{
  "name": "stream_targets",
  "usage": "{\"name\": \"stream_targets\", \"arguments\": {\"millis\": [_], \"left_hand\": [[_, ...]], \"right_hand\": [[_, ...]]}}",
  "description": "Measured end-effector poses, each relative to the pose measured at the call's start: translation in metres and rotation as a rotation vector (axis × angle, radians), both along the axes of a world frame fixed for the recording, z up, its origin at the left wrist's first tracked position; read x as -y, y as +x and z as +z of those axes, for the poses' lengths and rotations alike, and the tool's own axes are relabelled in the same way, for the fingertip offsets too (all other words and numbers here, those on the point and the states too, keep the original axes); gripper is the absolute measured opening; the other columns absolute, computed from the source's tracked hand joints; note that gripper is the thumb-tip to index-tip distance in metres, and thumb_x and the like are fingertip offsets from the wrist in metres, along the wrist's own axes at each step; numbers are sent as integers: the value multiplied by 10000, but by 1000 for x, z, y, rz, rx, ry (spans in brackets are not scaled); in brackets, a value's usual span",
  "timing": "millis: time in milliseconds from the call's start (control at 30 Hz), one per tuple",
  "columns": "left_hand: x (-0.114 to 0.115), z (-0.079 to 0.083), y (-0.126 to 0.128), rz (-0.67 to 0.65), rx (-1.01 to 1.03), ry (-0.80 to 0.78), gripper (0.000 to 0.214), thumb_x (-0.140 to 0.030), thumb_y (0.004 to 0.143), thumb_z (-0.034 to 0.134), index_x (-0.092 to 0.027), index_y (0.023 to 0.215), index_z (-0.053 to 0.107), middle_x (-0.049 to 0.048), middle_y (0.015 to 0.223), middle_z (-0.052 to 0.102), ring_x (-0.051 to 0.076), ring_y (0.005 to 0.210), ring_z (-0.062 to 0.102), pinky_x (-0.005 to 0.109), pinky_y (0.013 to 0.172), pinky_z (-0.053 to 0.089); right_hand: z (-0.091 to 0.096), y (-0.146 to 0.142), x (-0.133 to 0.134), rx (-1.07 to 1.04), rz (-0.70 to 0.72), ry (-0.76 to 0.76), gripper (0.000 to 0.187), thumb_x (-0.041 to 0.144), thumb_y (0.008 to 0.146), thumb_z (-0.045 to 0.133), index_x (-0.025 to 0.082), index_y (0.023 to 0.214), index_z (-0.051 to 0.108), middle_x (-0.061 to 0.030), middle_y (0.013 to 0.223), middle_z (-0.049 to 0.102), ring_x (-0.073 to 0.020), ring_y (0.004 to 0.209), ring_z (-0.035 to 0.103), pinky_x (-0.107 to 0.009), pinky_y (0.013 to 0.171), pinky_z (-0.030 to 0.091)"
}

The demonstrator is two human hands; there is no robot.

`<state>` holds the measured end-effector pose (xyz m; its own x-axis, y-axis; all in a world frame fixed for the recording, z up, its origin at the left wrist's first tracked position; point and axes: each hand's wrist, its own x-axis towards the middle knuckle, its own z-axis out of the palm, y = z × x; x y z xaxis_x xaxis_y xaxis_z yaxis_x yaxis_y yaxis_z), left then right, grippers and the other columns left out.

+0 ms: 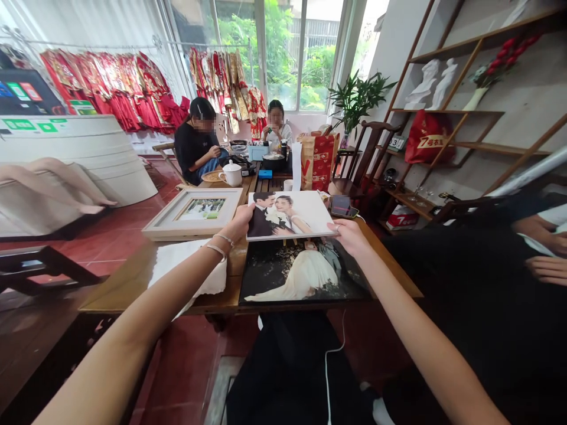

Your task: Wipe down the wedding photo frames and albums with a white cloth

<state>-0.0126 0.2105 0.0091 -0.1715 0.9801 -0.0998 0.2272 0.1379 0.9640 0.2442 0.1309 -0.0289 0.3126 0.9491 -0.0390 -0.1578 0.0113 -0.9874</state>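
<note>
Between my two hands is a photo album (pixel 310 215) with a wedding couple on its white cover. My left hand (pixel 241 222) grips its left edge, and my right hand (pixel 349 235) grips its lower right corner. Beneath it, at the table's near edge, lies a large dark photo panel (pixel 266 268) showing a white gown; the album hides its upper part. A pale picture frame (pixel 155 223) with a small outdoor photo lies beyond my left forearm. Under that forearm is a torn white sheet (pixel 166 260), partly covered.
On the wooden table (pixel 119 289) stand a white teapot (pixel 232 175), a red paper bag (pixel 319 162) and a phone (pixel 344 205) with a white cable. Two people sit at the far end; another person's hands (pixel 547 260) show at right.
</note>
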Motion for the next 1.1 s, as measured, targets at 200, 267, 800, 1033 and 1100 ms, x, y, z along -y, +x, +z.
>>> {"name": "stream_targets", "arguments": {"millis": [200,267,800,1033,1100], "left_hand": [[-12,-1,-2,-12,-196,-5,339,-391,608,761,-138,772,606,97,783,697,271,870,636,308,699,490],[-17,0,-4,-31,-291,-4,382,-388,516,813,-144,714,595,106,807,694,304,925,617,314,726,472],[-75,-17,1,-153,-651,-56,629,-492,402,837,-112,863,640,197,1000,679,357,1038,588,329,799,454],[-92,-29,1,-133,-668,-45,643,-473,408,848,-125,907,638,180,1052,667,365,1141,525,332,840,453],[-95,-29,1,-139,-649,-37,670,-467,401,854,-114,926,633,191,1072,657,378,1160,505,342,855,447]], "right_hand": [[-5,8,-25,389,74,-95,183,255,577,702,119,666,617,7,562,605,-100,517,486,-216,485,347],[-6,10,-36,445,119,-110,176,260,579,704,124,635,607,26,520,566,-93,501,454,-219,490,322],[-21,12,-95,710,217,-214,349,297,676,643,180,427,428,85,406,274,-76,468,258,-242,489,192],[-31,10,-100,779,205,-243,287,364,637,687,158,524,523,49,479,434,-101,538,373,-235,525,265],[-31,11,-102,814,216,-249,289,374,625,699,152,538,535,36,494,469,-107,550,392,-237,535,278]]}}
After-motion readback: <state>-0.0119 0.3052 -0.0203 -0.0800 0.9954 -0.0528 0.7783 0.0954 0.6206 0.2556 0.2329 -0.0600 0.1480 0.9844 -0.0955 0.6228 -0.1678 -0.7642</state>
